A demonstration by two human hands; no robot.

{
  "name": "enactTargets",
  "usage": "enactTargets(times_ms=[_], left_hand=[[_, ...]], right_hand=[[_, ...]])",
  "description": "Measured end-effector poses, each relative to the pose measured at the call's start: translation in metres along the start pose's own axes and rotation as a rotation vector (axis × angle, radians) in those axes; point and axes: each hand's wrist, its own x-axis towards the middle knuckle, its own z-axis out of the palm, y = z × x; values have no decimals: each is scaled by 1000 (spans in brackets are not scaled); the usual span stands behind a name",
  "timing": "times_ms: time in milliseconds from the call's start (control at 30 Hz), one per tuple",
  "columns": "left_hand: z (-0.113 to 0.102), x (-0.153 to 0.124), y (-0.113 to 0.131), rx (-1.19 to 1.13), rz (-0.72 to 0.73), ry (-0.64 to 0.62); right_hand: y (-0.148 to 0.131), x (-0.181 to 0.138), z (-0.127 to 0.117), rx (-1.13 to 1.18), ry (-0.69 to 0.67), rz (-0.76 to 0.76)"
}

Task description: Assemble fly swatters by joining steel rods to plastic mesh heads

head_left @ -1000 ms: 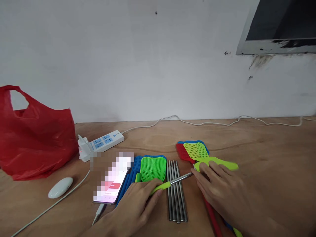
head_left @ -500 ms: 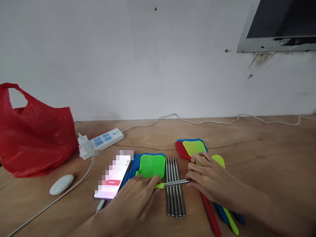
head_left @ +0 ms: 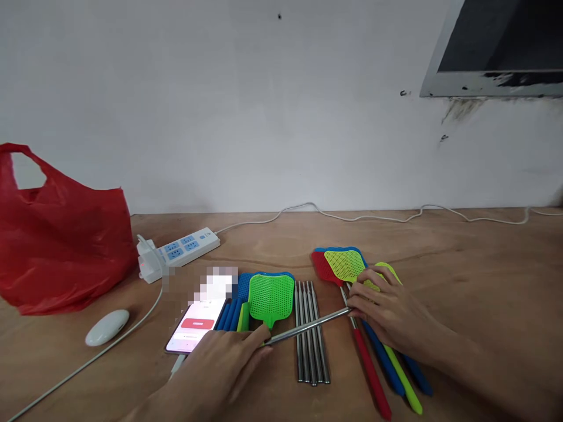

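Note:
My left hand pinches the near end of a thin metal rod just below a green fly swatter head. That rod slants up and right across a row of several loose metal rods. My right hand closes its fingertips on the rod's far end, beside a fan of finished swatters with yellow-green, red and blue heads. Their red, blue and green handles run out under my right wrist.
A phone with a lit screen lies left of a stack of blue swatter heads. A white power strip, a white mouse, cables and a red plastic bag stand at the left on the wooden table.
The metal rod has drawn out longer between my hands. My right hand slid right and back towards the swatter fan; my left hand pulled nearer and lower, covering the green handle end.

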Motion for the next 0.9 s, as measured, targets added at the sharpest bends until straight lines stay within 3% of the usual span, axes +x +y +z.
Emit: enactTargets(times_ms=[133,333,467,667,900], left_hand=[[6,-11,-14,-96,-8,23],[1,-17,-28,-142,29,23],[-7,-8,-17,-87,90,16],[-8,6,8,-21,140,-6],[-3,8,7,-7,83,-16]], right_hand=[[-6,-4,-5,58,21,48],[-6,-9,-16,146,-58,69],[-11,-1,-16,126,-21,73],[-41,17,-4,112,-24,-23],[-42,17,9,43,-45,10]])
